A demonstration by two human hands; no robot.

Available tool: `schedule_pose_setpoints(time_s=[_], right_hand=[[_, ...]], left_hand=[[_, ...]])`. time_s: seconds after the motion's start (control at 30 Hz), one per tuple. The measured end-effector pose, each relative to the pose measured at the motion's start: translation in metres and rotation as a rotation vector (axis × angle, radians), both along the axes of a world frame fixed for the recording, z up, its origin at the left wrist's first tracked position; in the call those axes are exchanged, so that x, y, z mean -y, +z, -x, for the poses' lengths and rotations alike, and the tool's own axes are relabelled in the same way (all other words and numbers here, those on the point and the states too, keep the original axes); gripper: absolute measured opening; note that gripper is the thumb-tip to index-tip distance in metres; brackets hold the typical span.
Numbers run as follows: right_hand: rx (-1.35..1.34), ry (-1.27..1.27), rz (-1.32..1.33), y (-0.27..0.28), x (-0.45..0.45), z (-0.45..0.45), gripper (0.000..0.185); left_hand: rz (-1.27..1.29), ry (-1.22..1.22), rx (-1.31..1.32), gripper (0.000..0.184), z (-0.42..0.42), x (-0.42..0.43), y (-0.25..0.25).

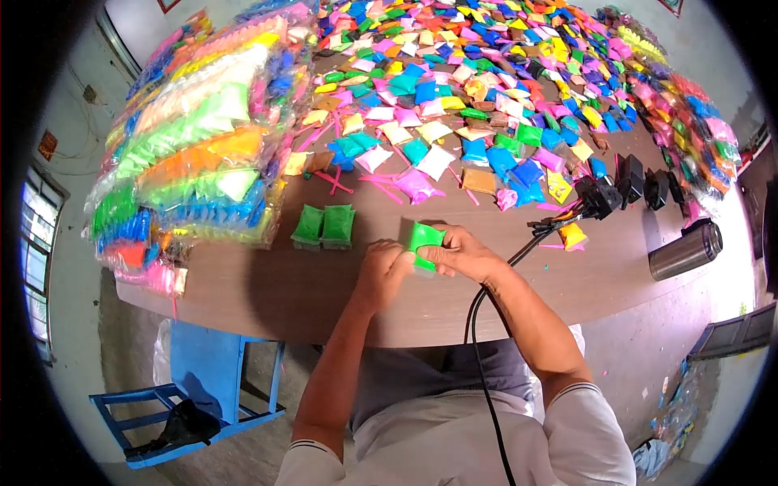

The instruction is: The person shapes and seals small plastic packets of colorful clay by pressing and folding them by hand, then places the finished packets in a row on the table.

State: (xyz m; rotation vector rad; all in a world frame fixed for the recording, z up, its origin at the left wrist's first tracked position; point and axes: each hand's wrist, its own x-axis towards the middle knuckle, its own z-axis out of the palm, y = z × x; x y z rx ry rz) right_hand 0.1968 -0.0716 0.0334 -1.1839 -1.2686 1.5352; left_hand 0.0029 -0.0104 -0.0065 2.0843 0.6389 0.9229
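Note:
A small bright green packet in clear plastic is held upright above the near part of the table. My right hand is closed on its right side, with the thumb across the front. My left hand is curled at the packet's lower left edge, thumb against it; its other fingers are partly hidden. To the left of my hands, two similar green packets lie side by side on the table: a left one and a right one.
Stacked bags of coloured packets rise at the left. A wide heap of loose packets covers the far table. Black cables run past my right arm. A steel flask lies at the right; a blue chair stands below left.

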Motion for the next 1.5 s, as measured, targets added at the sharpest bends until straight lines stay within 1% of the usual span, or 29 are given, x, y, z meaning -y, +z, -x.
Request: schedule_pose_setpoints(time_s=[0.03,0.1,0.23,0.33,0.4,0.43,0.5,0.63,0.7,0.73,0.8,0.83,0.9,1.03,1.1,1.23,1.3,1.33,1.4,1.5], right_hand=[[0.001,-0.001,0.0,-0.001,0.0,0.001,0.023],[-0.037,-0.04,-0.054,-0.006,0.0,0.003,0.022],[0.002,-0.059,-0.074,-0.011,0.0,0.003,0.022],[0.045,-0.096,-0.009,0.0,0.004,0.007,0.023],[0.022,-0.197,0.022,0.003,0.004,0.012,0.025],[0.021,-0.195,0.023,0.0,0.004,0.014,0.025],[0.076,-0.226,-0.144,-0.01,0.002,0.016,0.029],[0.088,-0.224,-0.175,-0.012,0.002,0.013,0.031],[0.075,-0.166,-0.015,-0.007,0.004,0.008,0.033],[0.075,-0.166,-0.014,-0.007,0.003,0.006,0.033],[-0.083,-0.113,0.0,-0.003,0.002,0.005,0.035],[-0.083,-0.113,0.001,0.002,0.003,0.007,0.035],[0.194,-0.034,-0.01,0.014,0.005,0.012,0.036],[0.185,-0.005,-0.109,-0.005,0.0,0.01,0.031],[0.129,-0.008,-0.137,-0.012,0.001,0.007,0.026],[0.097,0.004,-0.115,-0.008,0.004,0.008,0.023],[0.083,-0.063,-0.05,-0.002,0.007,0.013,0.026],[0.082,-0.062,-0.05,0.0,0.007,0.014,0.026],[0.033,-0.156,-0.058,0.002,0.007,0.016,0.027],[-0.004,-0.206,-0.074,-0.01,0.006,0.017,0.028]], left_hand=[[0.0,-0.001,0.001,0.027,0.0,0.0,0.0],[-0.055,-0.033,-0.09,0.027,0.002,-0.001,0.002],[-0.091,-0.037,-0.072,0.028,0.0,0.0,0.003],[-0.04,-0.006,-0.018,0.029,0.001,-0.001,0.003],[0.002,-0.041,-0.066,0.033,0.004,-0.001,0.005],[0.003,-0.04,-0.068,0.033,0.005,-0.001,0.005],[-0.079,-0.041,-0.11,0.032,0.004,-0.001,0.005],[-0.071,-0.053,-0.047,0.031,0.003,0.0,0.006],[0.041,-0.043,-0.005,0.032,0.004,-0.003,0.0],[0.042,-0.042,-0.005,0.032,0.004,-0.003,-0.002],[0.002,-0.017,0.009,0.035,0.004,-0.002,-0.003],[0.003,-0.016,0.009,0.035,0.004,-0.001,-0.002],[0.209,0.002,0.071,0.037,0.006,0.001,0.003],[0.267,0.03,0.078,0.032,0.005,0.005,0.014],[0.079,-0.016,0.036,0.032,0.003,0.002,0.012],[0.029,-0.019,0.011,0.031,0.003,0.0,0.005],[0.15,-0.006,0.07,0.03,0.004,0.001,0.005],[0.15,-0.006,0.07,0.03,0.005,0.001,0.004],[0.087,-0.016,0.024,0.035,0.006,-0.001,0.002],[0.029,-0.076,0.005,0.035,0.006,-0.003,0.003]])
